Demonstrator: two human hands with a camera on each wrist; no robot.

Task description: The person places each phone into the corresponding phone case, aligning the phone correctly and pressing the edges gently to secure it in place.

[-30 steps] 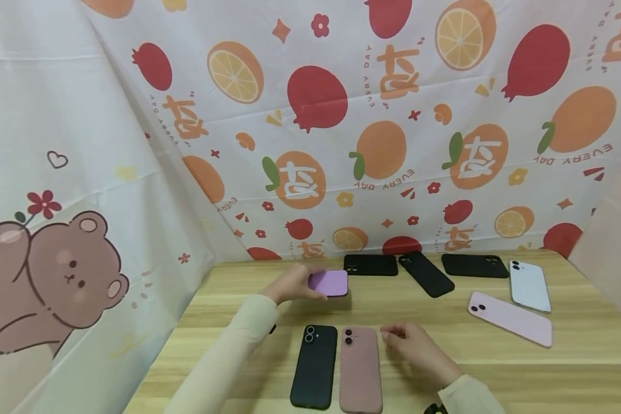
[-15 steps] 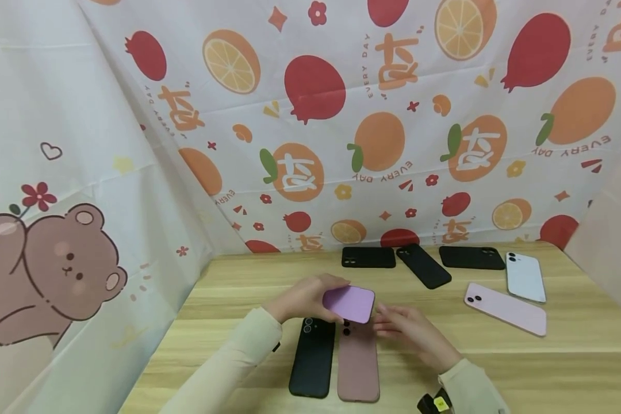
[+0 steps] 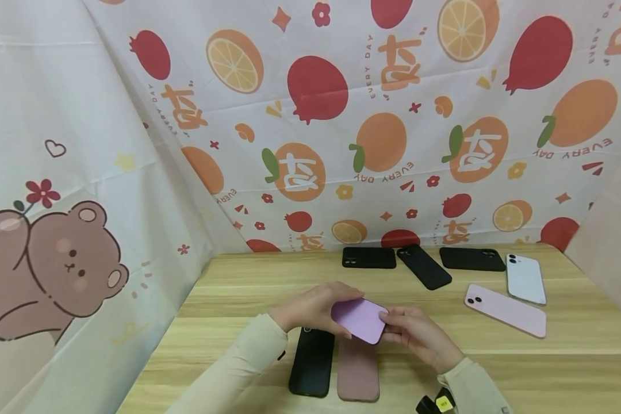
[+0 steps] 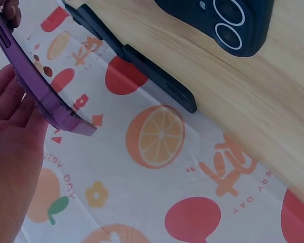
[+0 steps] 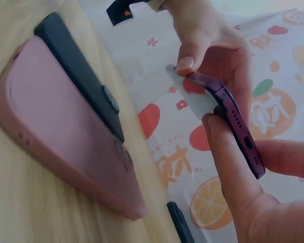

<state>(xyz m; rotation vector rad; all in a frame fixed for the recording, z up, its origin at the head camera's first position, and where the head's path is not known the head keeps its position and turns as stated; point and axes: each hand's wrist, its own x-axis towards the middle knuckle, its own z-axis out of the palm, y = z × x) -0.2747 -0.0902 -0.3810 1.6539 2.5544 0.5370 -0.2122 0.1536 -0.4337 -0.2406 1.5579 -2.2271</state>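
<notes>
A purple phone (image 3: 359, 319) is held up and tilted above the table, between both hands. My left hand (image 3: 318, 310) grips it by its two long sides, covering its left end. At the opposite end, my right hand (image 3: 419, 336) pinches the edge between thumb and fingers. That edge of the purple phone (image 5: 238, 121) shows a port and small holes in the right wrist view. Beneath lie a black phone (image 3: 311, 363) and a dusty-pink phone (image 3: 358, 372), side by side; the purple phone and the left hand hide their upper ends.
Toward the back of the wooden table (image 3: 253, 282) lie black phone-shaped pieces (image 3: 368, 257). At the right are a pale pink phone (image 3: 506, 310) and a white phone (image 3: 526, 279). A printed cloth (image 3: 321, 172) hangs behind the table.
My left hand has carried the purple phone from the back of the table toward me and rightward. My right hand has risen slightly and now pinches the phone's free end.
</notes>
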